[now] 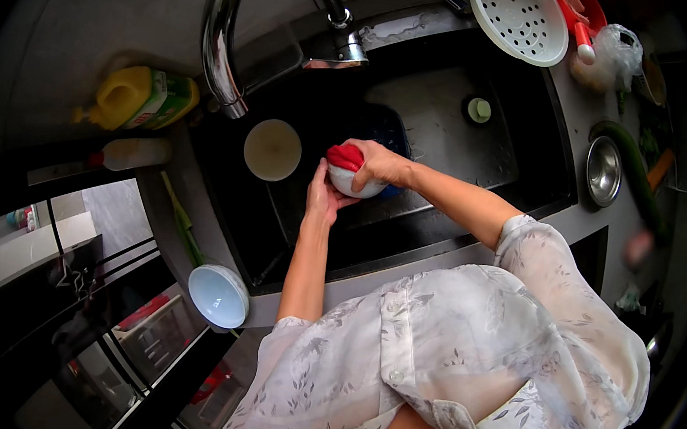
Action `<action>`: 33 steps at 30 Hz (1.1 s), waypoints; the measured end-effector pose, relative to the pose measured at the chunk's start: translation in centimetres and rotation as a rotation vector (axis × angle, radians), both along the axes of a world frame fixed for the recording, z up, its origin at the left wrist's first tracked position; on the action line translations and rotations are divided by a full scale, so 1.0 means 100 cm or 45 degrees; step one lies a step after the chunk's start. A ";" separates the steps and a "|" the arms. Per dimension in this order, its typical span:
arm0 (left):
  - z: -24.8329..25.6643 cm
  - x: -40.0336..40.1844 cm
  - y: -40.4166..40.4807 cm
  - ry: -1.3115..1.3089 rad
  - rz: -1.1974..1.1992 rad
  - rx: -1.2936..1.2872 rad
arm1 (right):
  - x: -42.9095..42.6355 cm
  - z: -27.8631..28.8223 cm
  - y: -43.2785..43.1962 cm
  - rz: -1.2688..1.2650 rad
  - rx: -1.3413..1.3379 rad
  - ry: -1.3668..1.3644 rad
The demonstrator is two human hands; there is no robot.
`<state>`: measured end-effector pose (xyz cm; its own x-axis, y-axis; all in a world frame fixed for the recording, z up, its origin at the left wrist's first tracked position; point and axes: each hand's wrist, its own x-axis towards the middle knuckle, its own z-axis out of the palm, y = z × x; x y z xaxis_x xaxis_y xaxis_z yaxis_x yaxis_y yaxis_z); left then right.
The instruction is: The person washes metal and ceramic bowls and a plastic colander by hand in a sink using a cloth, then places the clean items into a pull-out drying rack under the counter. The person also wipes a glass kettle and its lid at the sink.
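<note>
Over the dark sink (449,144), my left hand (322,199) supports a white bowl (346,182) from the left and below. My right hand (379,163) presses a red cloth (345,155) on the bowl's upper side, with the thumb over the outer wall. The inside of this bowl is hidden. Beneath and behind it, a dark blue basin (398,130) is partly covered by my hands. To the left, a round container of cloudy liquid (272,150) stands in the sink.
A chrome faucet (217,41) arches over the sink's far left. A pale green drain piece (479,110) sits at right. Around the rim are a white colander (520,20), steel bowl (603,171), light blue bowl (219,297), yellow jug (125,94) and bottle (137,154).
</note>
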<state>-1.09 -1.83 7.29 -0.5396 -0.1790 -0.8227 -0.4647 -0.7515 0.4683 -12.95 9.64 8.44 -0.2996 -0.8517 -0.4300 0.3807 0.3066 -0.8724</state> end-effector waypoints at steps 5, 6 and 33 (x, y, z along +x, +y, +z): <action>-0.037 0.032 -0.026 0.390 -0.176 -0.091 | -0.007 -0.031 0.005 -0.167 -0.203 -0.734; -0.036 0.036 -0.027 0.460 -0.222 -0.079 | -0.009 -0.036 0.006 -0.194 -0.220 -0.819; -0.009 0.010 0.014 0.234 0.249 -0.381 | 0.065 0.010 0.002 -0.265 0.023 1.014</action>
<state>-0.12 -0.38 6.42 -0.6051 -0.5100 -0.6113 -0.2142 -0.6352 0.7420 -6.47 9.88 9.40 -0.6718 -0.7399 -0.0348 -0.2994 0.3143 -0.9009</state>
